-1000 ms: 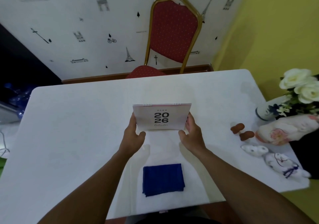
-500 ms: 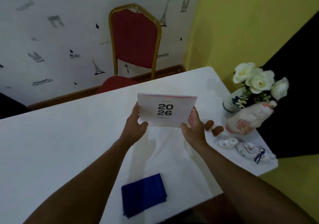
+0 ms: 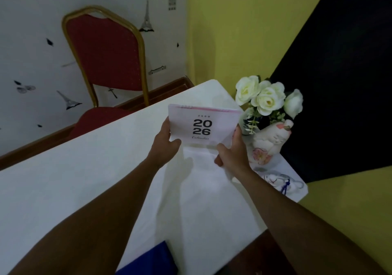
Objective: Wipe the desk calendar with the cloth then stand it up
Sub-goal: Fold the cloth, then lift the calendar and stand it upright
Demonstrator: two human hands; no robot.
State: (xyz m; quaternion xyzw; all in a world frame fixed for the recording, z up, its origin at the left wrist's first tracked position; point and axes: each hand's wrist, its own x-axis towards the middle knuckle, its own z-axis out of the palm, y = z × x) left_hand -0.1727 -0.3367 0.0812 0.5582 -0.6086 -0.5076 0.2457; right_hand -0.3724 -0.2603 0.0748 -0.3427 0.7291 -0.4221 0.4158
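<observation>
Desk calendar [image 3: 203,126] held upright above the white bench [image 3: 84,179], toward its far right part, cover facing the camera. Printed on the cover in bold black: "20" over "26", with a script "Calendar" beneath; a small line of characters above the numerals too blurred to read. Pink band and spiral binding along the top edge.

Left hand [image 3: 167,145] clamped on the calendar's lower left corner, thumb on the front, fingers behind. Right hand [image 3: 232,154] clamped on the lower right corner, thumb on the front face near the bottom edge. Both grips closed on the calendar, lifted clear of the bench.

Blue cloth [image 3: 152,262] lying folded on the bench at the near edge, well apart from the calendar, partly cut off by the frame.

At the bench's right edge, a vase [image 3: 247,124] holding white roses [image 3: 267,96], partly hidden behind the calendar. Just beside it, a white ceramic figurine [image 3: 269,143] with a pink flower painted on it; nearer, a smaller white figurine [image 3: 280,182] with a blue cord.

Red chair with a gold frame [image 3: 106,56] beyond the far edge, against wallpaper printed with Eiffel towers [image 3: 146,14].
</observation>
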